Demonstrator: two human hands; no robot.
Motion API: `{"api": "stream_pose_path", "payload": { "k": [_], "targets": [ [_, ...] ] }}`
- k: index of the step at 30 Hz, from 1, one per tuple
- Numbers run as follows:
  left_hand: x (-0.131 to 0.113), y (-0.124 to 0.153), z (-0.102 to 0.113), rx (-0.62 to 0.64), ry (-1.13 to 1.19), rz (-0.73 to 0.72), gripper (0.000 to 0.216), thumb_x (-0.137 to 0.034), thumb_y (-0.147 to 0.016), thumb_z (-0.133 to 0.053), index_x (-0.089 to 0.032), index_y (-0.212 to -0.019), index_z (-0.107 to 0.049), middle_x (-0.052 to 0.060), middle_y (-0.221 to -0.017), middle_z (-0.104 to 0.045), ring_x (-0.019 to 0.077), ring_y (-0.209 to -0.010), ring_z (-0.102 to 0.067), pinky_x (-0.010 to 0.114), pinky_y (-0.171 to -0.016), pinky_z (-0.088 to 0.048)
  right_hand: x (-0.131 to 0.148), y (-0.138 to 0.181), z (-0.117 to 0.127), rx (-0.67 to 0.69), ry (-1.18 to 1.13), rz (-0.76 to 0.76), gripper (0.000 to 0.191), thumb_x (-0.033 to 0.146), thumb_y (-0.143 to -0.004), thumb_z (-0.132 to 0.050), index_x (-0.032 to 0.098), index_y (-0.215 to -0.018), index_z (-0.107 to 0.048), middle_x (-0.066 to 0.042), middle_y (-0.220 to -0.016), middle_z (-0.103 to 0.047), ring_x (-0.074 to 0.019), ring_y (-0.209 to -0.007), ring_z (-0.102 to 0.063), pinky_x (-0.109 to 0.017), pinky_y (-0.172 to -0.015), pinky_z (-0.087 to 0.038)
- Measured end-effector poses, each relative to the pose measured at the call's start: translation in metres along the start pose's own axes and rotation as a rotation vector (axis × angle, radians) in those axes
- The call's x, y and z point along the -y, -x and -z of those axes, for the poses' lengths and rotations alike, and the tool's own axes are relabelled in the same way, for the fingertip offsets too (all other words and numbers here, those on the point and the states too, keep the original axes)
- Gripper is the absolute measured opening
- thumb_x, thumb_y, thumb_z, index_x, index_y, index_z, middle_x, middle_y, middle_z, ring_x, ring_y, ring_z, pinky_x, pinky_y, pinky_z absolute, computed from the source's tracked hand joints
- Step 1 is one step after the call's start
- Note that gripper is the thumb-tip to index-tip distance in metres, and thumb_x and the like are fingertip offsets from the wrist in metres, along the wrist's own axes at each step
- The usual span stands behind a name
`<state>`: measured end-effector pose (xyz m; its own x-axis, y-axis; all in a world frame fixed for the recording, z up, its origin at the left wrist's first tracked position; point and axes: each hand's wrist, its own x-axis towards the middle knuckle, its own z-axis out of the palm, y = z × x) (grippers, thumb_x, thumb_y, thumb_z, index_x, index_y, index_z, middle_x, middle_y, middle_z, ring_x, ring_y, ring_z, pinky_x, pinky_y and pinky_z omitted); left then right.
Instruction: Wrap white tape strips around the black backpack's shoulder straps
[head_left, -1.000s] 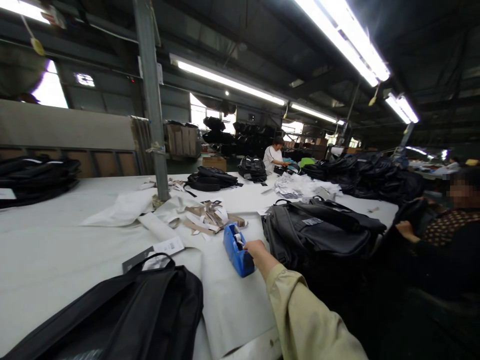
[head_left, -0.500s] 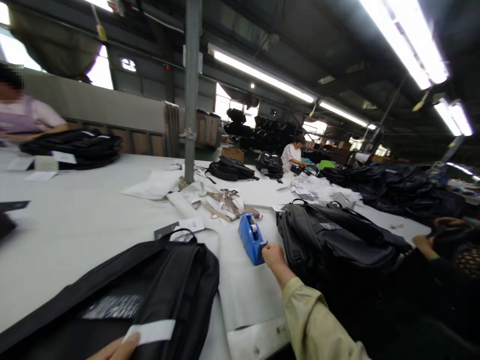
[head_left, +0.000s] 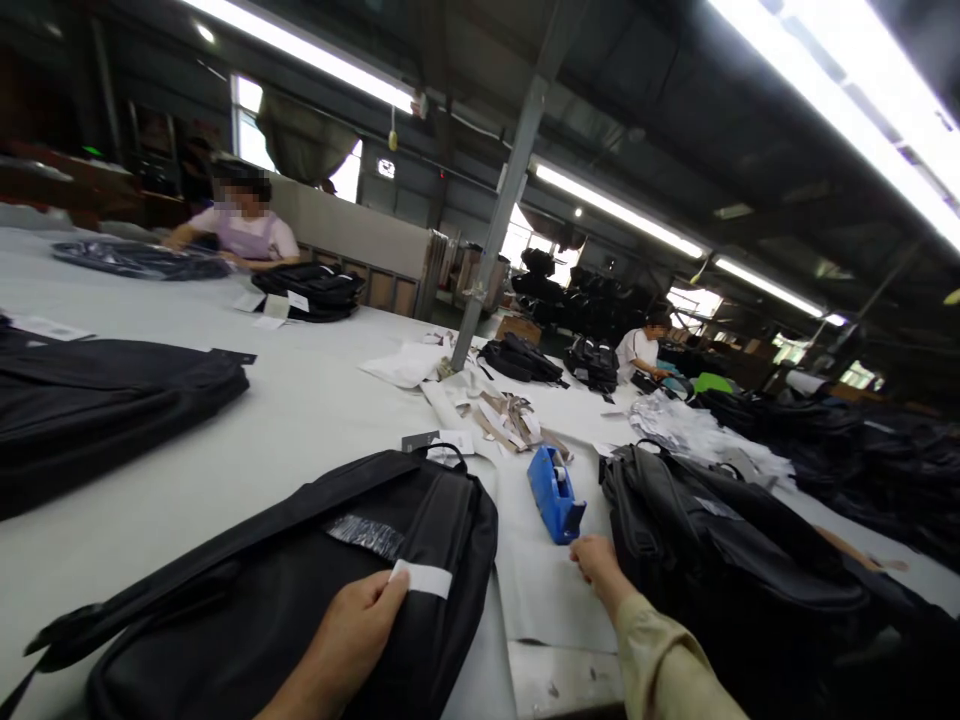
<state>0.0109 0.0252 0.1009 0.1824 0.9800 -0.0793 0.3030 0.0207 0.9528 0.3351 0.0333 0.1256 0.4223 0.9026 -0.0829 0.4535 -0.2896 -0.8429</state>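
Observation:
A black backpack (head_left: 247,590) lies on the table before me, straps facing up. My left hand (head_left: 352,630) rests over it, thumb and fingers pinching a white paper strip (head_left: 426,579) that lies across one shoulder strap. To the right stands a blue tape dispenser (head_left: 553,497) holding a small roll. My right hand (head_left: 598,562) is just below its near end, fingers pinched together; any piece of tape between them is too small to make out. Dark hang tags (head_left: 420,441) and white ones lie by the backpack's top handle.
Another black backpack (head_left: 720,540) lies close on the right, and one more (head_left: 112,410) on the left. Paper scraps (head_left: 514,418) lie beyond the dispenser, near a grey post (head_left: 491,250). Clear plastic bags (head_left: 682,425) are heaped farther back. Two people work across the table.
The view has swung left. My right hand has drawn slightly away from the dispenser's near end. More of my left hand shows, still pinching the white strip on the backpack.

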Motion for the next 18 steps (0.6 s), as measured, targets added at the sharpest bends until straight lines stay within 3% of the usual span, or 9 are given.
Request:
{"api": "stream_pose_path", "payload": {
  "k": [3,6,8,12,18],
  "targets": [
    [-0.002,0.000,-0.002,-0.019,-0.060,-0.036,0.052,-0.062,-0.080,-0.041,-0.018,-0.063,-0.063,0.003,-0.062,-0.062,0.0267,-0.069,-0.059,0.031,-0.061,-0.040,0.035,0.021,-0.025,0.182,-0.016,0.038,0.019,0.027,-0.087,-0.062,0.012,-0.077,-0.067,-0.001,-0.064,-0.063,-0.0081,-0.049,-0.049,-0.021,-0.047,-0.039],
    [-0.008,0.001,-0.003,-0.024,-0.100,-0.064,0.050,-0.060,-0.081,-0.039,-0.019,-0.061,-0.060,0.002,-0.060,-0.059,0.0248,-0.065,-0.056,0.030,-0.059,-0.037,0.078,0.044,-0.054,0.460,-0.034,0.202,0.018,0.029,-0.078,-0.066,0.014,-0.071,-0.072,0.000,-0.062,-0.066,-0.0074,-0.051,-0.049,-0.020,-0.049,-0.036],
    [-0.010,0.002,-0.004,-0.007,-0.105,-0.077,0.050,-0.058,-0.083,-0.038,-0.019,-0.063,-0.062,0.003,-0.061,-0.060,0.0249,-0.066,-0.057,0.030,-0.059,-0.037,0.099,0.058,-0.071,0.574,0.023,0.256,0.017,0.028,-0.073,-0.066,0.014,-0.067,-0.073,0.001,-0.056,-0.063,-0.0070,-0.048,-0.047,-0.019,-0.047,-0.033],
    [-0.007,0.002,-0.005,0.002,-0.084,-0.118,0.047,-0.053,-0.087,-0.038,-0.018,-0.071,-0.066,0.004,-0.069,-0.066,0.0264,-0.072,-0.061,0.031,-0.064,-0.040,0.111,0.071,-0.094,0.545,0.239,0.224,0.013,0.025,-0.066,-0.067,0.015,-0.062,-0.073,0.002,-0.050,-0.058,-0.0079,-0.048,-0.047,-0.019,-0.045,-0.032],
    [-0.004,0.005,-0.008,0.006,-0.060,-0.148,0.046,-0.052,-0.088,-0.041,-0.019,-0.068,-0.066,0.002,-0.066,-0.065,0.0241,-0.068,-0.059,0.029,-0.061,-0.040,0.103,0.063,-0.101,0.483,0.373,0.175,0.014,0.028,-0.062,-0.068,0.015,-0.060,-0.072,0.001,-0.051,-0.059,-0.0102,-0.052,-0.053,-0.020,-0.045,-0.034]
  ]
}}
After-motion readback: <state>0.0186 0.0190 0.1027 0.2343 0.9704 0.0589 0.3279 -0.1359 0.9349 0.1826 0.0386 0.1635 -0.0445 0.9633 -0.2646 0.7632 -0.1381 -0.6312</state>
